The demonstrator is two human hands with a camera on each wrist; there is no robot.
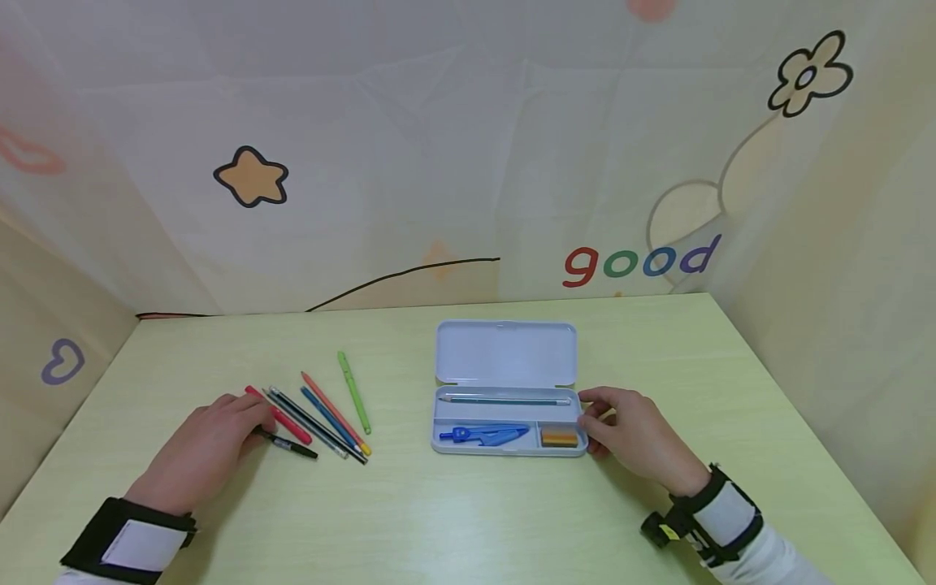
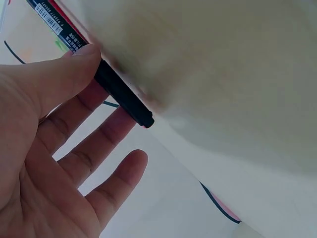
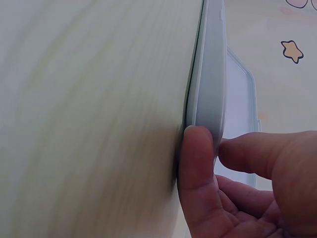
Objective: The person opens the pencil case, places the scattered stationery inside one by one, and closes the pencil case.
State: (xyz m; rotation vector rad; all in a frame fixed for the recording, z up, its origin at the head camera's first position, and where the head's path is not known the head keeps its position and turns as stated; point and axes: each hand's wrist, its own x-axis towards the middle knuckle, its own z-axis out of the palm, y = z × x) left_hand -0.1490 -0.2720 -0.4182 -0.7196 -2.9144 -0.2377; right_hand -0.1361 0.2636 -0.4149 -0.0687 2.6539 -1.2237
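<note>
My left hand (image 1: 208,435) is at the left of the table, its thumb and fingers pinching a black marker pen (image 1: 288,445). In the left wrist view the marker pen (image 2: 119,89) slants past the thumb tip, a white printed label near one end. My right hand (image 1: 632,426) grips the right end of an open pencil case (image 1: 508,354). The right wrist view has fingertips at the near corner of the case (image 3: 210,74). Inside lie a dark pencil (image 1: 504,400), a blue compass (image 1: 486,435) and an eraser (image 1: 559,438) in its own small compartment.
Beside the left hand lie a red pen (image 1: 292,426), dark pencils (image 1: 322,426), a blue pencil (image 1: 327,410), an orange pencil (image 1: 332,406) and a green pen (image 1: 354,392). A printed curtain (image 1: 402,162) rises behind the pale wooden table (image 1: 409,520) and along both sides.
</note>
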